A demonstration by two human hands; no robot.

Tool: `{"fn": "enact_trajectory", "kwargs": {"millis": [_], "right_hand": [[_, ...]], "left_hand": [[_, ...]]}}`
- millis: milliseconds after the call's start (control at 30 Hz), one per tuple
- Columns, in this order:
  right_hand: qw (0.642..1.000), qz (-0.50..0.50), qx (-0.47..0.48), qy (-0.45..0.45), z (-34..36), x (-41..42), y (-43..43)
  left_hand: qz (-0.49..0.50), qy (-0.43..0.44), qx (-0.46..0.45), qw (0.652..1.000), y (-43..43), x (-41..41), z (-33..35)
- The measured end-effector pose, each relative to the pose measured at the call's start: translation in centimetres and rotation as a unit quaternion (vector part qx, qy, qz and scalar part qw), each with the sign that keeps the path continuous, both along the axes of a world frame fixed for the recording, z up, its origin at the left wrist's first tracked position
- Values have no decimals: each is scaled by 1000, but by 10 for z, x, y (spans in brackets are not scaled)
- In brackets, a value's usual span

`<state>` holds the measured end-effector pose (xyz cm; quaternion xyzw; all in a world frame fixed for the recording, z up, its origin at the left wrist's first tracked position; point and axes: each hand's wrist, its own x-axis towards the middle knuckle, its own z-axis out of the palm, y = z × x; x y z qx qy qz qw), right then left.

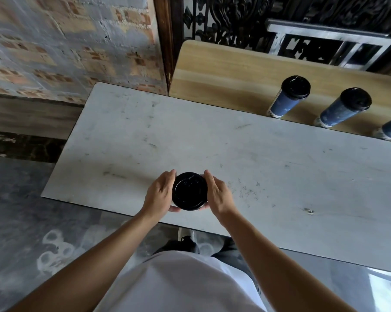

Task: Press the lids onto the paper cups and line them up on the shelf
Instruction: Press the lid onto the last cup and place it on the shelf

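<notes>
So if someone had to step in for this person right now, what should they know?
Left hand and right hand grip the lidded cup from both sides, near the table's front edge.
Done: three capped cups stand in a row on the shelf: first cup, second cup, third cup, which is cut off by the frame.
Left: I can't tell if the held lid is fully seated. Probably press it home, then add the cup to the row.

Brick wall (55, 41), black ironwork (235, 16), grey table (212, 143).
</notes>
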<state>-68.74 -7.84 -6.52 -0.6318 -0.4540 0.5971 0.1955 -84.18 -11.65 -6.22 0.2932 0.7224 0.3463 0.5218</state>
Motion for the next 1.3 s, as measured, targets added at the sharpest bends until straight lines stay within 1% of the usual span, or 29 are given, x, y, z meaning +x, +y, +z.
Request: {"fn": "enact_trajectory", "kwargs": {"millis": [67, 167, 200, 333, 400, 500, 567, 600, 667, 733, 800, 867, 967, 1033, 1100, 1167, 1300], "right_hand": [[1000, -12, 11, -9, -1, 1, -4], [999, -14, 30, -28, -6, 6, -6], [999, -8, 33, -30, -5, 6, -5], [997, 16, 61, -54, -6, 8, -5], [995, 16, 77, -64, -7, 8, -6], [994, 31, 86, -66, -9, 9, -3], [996, 31, 67, -49, -9, 10, -1], [998, 28, 52, -35, -8, 9, -1], [999, 9, 30, -9, -13, 10, -2], [999, -35, 23, 15, -16, 8, -6], [998, -62, 24, 19, -17, 6, -12], [997, -71, 41, 8, -16, 7, -14], [993, -86, 74, -24, -12, 5, -5], [991, -120, 62, -25, -9, 2, 2], [988, -151, 41, -3, -9, -1, 4], [986, -164, 27, 9, -7, -3, 3], [984, -178, 22, 22, -10, 5, 3]], "left_hand": [[-20, 29, 37, 999, -3, 4, 0], [2, 66, 78, 995, -3, 11, -7], [5, 64, 81, 995, -2, 13, -9], [-16, 32, 95, 995, -2, 8, -18], [-35, -16, 95, 995, -1, 7, -13], [-104, -34, 96, 989, 7, -3, -5], [-139, -68, 55, 986, 15, -11, 4], [-138, -97, 22, 985, 19, -14, 9], [-124, -121, -25, 985, 25, -13, 12], [-97, -123, -36, 987, 24, -5, 14], [-55, -141, -45, 987, 20, 4, 15], [-13, -154, -41, 987, 15, 12, 13], [85, -161, -28, 983, 8, 22, 9], [152, -171, -12, 973, 3, 33, 5], [219, -207, 14, 954, -2, 48, 6], [236, -218, 40, 946, -5, 60, 7], [205, -199, 42, 957, -3, 59, 6]]}}
